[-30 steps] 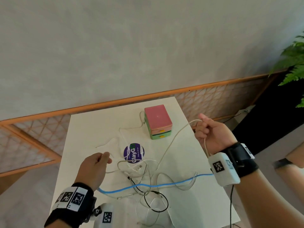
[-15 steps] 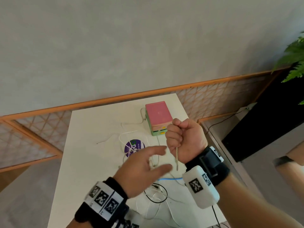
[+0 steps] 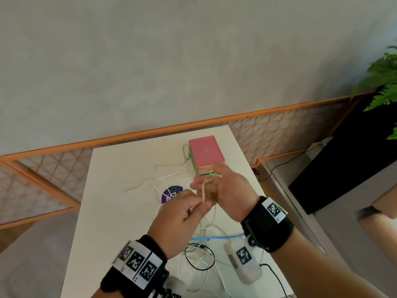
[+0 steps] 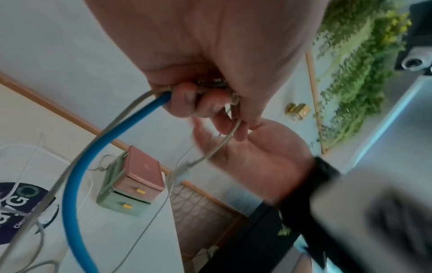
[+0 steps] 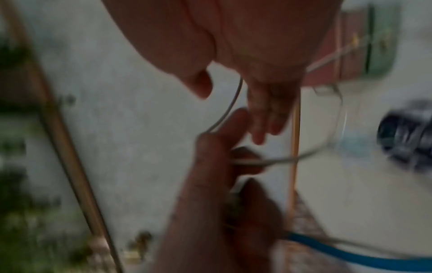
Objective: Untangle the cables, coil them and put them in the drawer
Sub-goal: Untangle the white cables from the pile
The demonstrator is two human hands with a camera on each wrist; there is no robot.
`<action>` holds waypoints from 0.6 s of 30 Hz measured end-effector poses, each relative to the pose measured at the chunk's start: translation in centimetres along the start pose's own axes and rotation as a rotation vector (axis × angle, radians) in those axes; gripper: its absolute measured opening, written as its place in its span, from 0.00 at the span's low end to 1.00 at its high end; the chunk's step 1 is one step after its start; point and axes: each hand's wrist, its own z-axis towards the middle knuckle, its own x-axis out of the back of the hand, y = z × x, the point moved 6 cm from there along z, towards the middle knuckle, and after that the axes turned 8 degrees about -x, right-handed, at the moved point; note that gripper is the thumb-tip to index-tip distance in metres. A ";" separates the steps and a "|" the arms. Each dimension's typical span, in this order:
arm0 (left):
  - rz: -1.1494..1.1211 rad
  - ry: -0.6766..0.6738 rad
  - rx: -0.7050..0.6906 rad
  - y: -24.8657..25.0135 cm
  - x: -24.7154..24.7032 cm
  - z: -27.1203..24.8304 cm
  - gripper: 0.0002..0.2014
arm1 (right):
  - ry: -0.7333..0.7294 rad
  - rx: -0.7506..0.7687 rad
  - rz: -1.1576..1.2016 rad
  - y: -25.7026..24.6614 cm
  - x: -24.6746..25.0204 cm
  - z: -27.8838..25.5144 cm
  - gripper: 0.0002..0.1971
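The hands have come together in front of the drawer box (image 3: 206,154). A second ago they were spread wide. The left hand (image 3: 182,220) grips the blue cable (image 4: 70,184) and pinches the beige cable (image 3: 203,190); the right hand (image 3: 227,190), fingers straight, takes loops. Coiling looks underway, with the tangle (image 3: 199,250) on the counter (image 3: 111,211) nearer than the box.

The drawer unit (image 3: 206,154) stands near the counter's (image 3: 120,211) far right corner. A round sticker (image 3: 170,195) lies on the counter near its middle, left of the unit. The tangle of cables (image 3: 199,252) lies toward the near edge. Both hands (image 3: 182,216) (image 3: 227,190) hang above the counter, between tangle and unit.
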 end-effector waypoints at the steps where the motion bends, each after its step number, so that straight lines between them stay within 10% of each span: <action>1: -0.003 0.034 0.009 -0.1 0.5 0.1 0.18 | -0.003 -0.024 -0.117 0.7 0.1 -0.1 0.23; 7: -0.126 0.202 0.125 -0.8 3.3 0.5 0.09 | -0.224 -0.035 -0.540 3.9 -0.4 -2.8 0.24; 18: 0.002 0.256 0.297 -2.3 4.2 0.2 0.33 | -0.106 0.200 -0.501 0.7 1.0 -4.4 0.09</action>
